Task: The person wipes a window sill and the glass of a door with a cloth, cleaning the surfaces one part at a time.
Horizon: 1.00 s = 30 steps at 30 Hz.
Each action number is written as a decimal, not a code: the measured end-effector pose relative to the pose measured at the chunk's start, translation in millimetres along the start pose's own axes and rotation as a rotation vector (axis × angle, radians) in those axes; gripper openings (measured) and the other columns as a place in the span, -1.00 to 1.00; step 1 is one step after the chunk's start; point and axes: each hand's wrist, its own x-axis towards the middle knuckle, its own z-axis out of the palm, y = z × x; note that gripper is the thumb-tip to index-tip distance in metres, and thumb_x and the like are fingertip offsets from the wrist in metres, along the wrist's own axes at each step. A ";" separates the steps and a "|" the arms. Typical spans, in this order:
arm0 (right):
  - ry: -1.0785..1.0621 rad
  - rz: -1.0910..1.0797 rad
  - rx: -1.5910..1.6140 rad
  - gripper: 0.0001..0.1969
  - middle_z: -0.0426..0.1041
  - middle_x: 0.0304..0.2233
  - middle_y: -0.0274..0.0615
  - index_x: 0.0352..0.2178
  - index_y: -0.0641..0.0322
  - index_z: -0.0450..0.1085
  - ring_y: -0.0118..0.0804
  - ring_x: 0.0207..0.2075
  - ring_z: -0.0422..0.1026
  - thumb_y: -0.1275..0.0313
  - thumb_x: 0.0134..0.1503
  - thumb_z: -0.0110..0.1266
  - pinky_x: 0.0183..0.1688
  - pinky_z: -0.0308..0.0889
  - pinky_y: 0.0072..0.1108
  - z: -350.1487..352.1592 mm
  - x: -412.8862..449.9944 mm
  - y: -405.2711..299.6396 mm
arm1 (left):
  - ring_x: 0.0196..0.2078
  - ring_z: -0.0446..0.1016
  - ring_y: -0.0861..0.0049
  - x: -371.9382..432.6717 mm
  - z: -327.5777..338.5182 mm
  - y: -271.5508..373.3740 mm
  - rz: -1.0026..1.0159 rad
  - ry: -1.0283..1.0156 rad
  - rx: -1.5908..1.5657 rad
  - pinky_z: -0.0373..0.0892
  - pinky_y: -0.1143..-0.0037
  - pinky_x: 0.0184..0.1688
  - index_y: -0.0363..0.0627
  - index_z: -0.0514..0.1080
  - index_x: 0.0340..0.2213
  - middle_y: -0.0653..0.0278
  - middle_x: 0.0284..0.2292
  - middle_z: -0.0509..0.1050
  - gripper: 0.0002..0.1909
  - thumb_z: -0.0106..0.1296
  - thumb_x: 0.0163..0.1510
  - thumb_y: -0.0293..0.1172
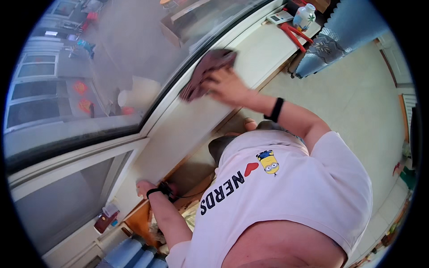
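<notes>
My right hand [228, 87] presses a dark maroon cloth [209, 72] against the lower window frame [182, 75] where it meets the white windowsill [189, 124]. Its fingers bend over the cloth, and motion blurs both. A black band circles that wrist. Farther left, my left hand [145, 189] rests on the sill near its front edge; its fingers are small in view and nothing shows in them. That wrist also wears a black band. The large window pane [134, 60] lies just beyond the cloth.
On the sill's far right stand a white bottle [304, 17], red-handled pliers or cutters [293, 36] and a calculator-like device [280, 17]. Blue curtains [338, 37] hang beside them. At lower left are a maroon box [106, 221] and a screened window section [67, 201].
</notes>
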 end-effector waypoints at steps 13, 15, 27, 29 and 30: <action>-0.245 -0.135 0.196 -0.55 0.18 0.16 0.00 0.02 -0.08 0.35 0.08 0.19 0.14 0.11 0.09 0.05 0.20 0.03 -0.09 2.2 -17.5 -39.1 | 0.01 0.34 -0.10 14.1 11.9 3.9 0.010 0.118 0.038 0.34 0.06 -0.02 -0.23 0.14 0.02 -0.28 0.07 0.18 -0.43 -0.27 0.12 -0.03; -0.244 -0.224 0.257 -0.55 0.18 0.16 -0.03 0.02 -0.09 0.34 0.06 0.18 0.15 0.12 0.10 0.05 0.19 0.04 -0.11 16.5 -15.3 -60.4 | 0.02 0.34 -0.08 19.6 11.7 -1.2 0.016 0.118 0.041 0.34 0.06 -0.02 -0.22 0.14 0.02 -0.25 0.07 0.19 -0.43 -0.26 0.11 -0.03; -0.034 0.386 -0.366 -0.46 0.08 0.23 -0.05 0.15 -0.11 0.21 0.07 0.25 0.05 0.15 0.13 0.03 0.23 0.03 -0.17 -99.1 -86.1 79.7 | 0.06 0.32 0.01 42.0 23.4 -4.1 0.058 0.102 0.048 0.31 0.07 0.01 -0.12 0.15 0.04 -0.12 0.09 0.23 -0.44 -0.20 0.09 -0.05; -0.055 0.365 -0.329 -0.47 0.06 0.24 -0.06 0.15 -0.14 0.21 0.08 0.25 0.04 0.12 0.14 0.02 0.24 0.01 -0.16 -101.0 -98.2 71.3 | 0.06 0.32 0.03 47.5 24.9 -2.0 0.053 0.108 0.040 0.31 0.07 0.02 -0.10 0.15 0.05 -0.10 0.09 0.24 -0.44 -0.20 0.08 -0.05; -0.083 0.334 -0.293 -0.47 0.04 0.25 -0.06 0.15 -0.18 0.21 0.09 0.26 0.03 0.09 0.15 0.00 0.25 -0.02 -0.15 -102.9 -102.7 61.3 | 0.07 0.32 0.04 50.9 26.5 -2.7 0.048 0.111 0.038 0.30 0.07 0.02 -0.09 0.15 0.05 -0.08 0.09 0.25 -0.44 -0.19 0.08 -0.05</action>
